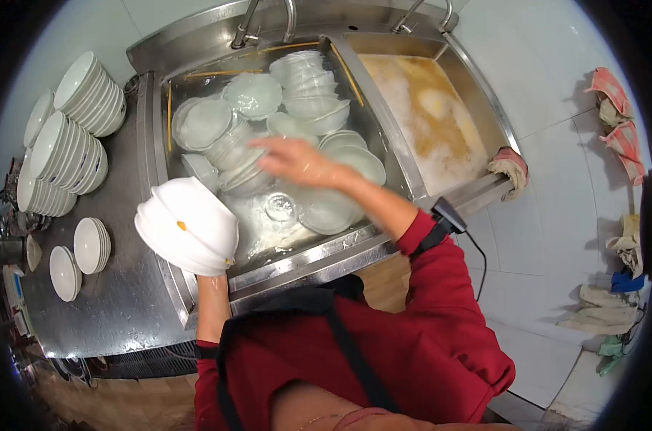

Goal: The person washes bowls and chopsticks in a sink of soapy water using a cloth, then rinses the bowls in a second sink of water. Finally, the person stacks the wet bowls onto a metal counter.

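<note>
My left hand [212, 281] holds a few nested white bowls [186, 226], tilted, over the left rim of the sink. The bowls hide its fingers, and an orange-yellow spot shows on their outer side. My right hand [294, 161] is stretched out above the water-filled left sink basin [405, 154], slightly blurred, with its fingers apart and nothing in it. Beneath and around it lie many white bowls and dishes, some in a tilted stack [308, 82], others loose, such as a round dish [253, 95]. A round drain [280, 207] shows through the water near the front.
Foamy, yellowish water [430, 108] fills the right basin, with a cloth [511, 169] over its front corner. Tall bowl stacks [71, 154] and two low stacks of small dishes [91, 246] stand on the left steel counter [125, 302]. Taps [245, 29] rise behind; cloths [621, 136] hang at right.
</note>
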### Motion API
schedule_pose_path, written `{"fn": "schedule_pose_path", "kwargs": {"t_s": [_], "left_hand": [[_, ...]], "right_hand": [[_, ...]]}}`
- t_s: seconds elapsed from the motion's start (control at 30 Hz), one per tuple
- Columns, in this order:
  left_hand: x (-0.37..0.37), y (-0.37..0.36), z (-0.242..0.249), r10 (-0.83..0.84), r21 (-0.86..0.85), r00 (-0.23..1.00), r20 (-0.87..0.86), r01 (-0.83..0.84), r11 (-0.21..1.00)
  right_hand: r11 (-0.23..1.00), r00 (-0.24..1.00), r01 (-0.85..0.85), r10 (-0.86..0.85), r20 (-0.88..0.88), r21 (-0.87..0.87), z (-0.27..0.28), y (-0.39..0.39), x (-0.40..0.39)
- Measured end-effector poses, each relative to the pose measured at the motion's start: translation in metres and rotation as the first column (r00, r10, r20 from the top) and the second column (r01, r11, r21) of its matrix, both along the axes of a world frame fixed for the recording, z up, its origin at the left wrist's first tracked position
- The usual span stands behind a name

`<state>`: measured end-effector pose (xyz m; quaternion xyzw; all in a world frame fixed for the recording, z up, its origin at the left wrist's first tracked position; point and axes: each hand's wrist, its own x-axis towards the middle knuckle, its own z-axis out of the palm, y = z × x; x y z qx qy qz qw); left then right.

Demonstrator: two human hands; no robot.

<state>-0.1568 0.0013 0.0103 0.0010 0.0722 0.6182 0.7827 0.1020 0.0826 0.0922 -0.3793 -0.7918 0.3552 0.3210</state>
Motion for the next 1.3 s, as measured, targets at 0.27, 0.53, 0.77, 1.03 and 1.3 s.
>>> {"fn": "schedule_pose_path", "kwargs": {"t_s": [0.27,0.53,0.77,1.03,1.3], "left_hand": [[-0.023,0.000,-0.020,0.074,-0.010,0.994,-0.076,-0.075,0.997],[-0.024,-0.001,-0.042,0.086,0.017,0.995,-0.060,-0.085,0.996],[-0.025,0.000,-0.041,0.112,0.102,0.963,-0.245,-0.089,0.991],[-0.020,-0.003,-0.040,0.198,-0.017,0.955,-0.221,-0.207,0.978],[-0.015,-0.001,-0.042,0.207,-0.047,0.952,-0.223,-0.223,0.974]], "right_hand": [[0.864,0.427,0.344,0.204,0.881,-0.367,-0.086,0.023,0.125],[0.948,0.651,0.238,0.008,0.759,-0.213,-0.129,0.008,0.118],[0.915,0.881,0.203,-0.015,0.472,-0.348,-0.114,-0.015,0.086],[0.938,0.902,-0.002,0.151,0.405,-0.346,-0.079,-0.057,0.047],[0.966,0.814,-0.135,0.236,0.530,-0.222,-0.084,-0.039,0.021]]}}
